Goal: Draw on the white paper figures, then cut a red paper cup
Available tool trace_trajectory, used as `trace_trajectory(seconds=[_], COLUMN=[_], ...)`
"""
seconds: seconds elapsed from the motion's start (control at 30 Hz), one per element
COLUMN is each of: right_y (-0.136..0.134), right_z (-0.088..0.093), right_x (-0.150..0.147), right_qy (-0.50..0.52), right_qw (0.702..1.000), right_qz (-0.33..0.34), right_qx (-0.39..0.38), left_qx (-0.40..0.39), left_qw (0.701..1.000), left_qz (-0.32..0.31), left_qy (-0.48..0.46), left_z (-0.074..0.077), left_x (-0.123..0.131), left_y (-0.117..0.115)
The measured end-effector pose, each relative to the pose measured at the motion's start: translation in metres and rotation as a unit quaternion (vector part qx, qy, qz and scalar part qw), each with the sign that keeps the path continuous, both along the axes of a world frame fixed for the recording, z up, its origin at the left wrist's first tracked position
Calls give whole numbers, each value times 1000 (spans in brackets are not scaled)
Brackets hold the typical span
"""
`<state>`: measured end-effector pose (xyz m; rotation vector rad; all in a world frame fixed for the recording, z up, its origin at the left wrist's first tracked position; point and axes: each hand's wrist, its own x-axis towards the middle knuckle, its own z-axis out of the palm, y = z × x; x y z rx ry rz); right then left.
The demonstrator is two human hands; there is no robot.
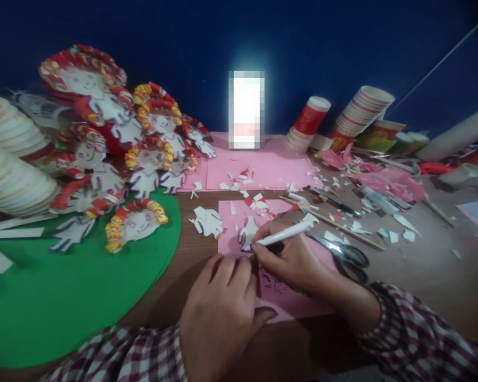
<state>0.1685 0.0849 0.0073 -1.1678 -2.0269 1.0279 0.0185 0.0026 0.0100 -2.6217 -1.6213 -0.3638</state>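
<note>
My right hand (292, 257) is closed around a white marker pen (282, 233), its tip at the edge of a small white paper doll cutout (247, 231) with a dark outline. The cutout lies on a pink sheet of paper (295, 307) with dark pen marks on it. My left hand (223, 310) rests palm down at the sheet's left edge, just below the cutout, with its fingers bent and thumb held apart. Left of the sheet lie several loose white cutouts (207, 222). Scissors (342, 254) with black handles lie beyond my right hand.
Finished paper dolls (137, 225) with red and yellow hair stand and lie around a green board (143, 276) on the left. Stacked paper cups (360, 114) stand at the back right. Paper scraps, a thin wooden stick (342, 225) and crumpled pink paper (398, 178) lie on the right.
</note>
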Motion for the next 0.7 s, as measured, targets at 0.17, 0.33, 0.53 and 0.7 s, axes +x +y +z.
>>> trace_trajectory(seconds=[0.17, 0.33, 0.53, 0.7], right_y=[0, 2, 4, 3], right_z=[-1, 3, 8, 4], right_x=[2, 2, 1, 1], right_qy=[-3, 44, 72, 32], right_qw=[1000, 998, 994, 997], right_qz=[5, -10, -30, -4], right_qx=[-6, -41, -73, -64], left_qx=[8, 5, -1, -13], left_qw=[1000, 1000, 1000, 1000], left_qz=[-3, -11, -7, -9], left_qy=[6, 11, 5, 11], left_z=[1, 2, 3, 3], left_x=[0, 0, -1, -1], left_y=[1, 2, 2, 1])
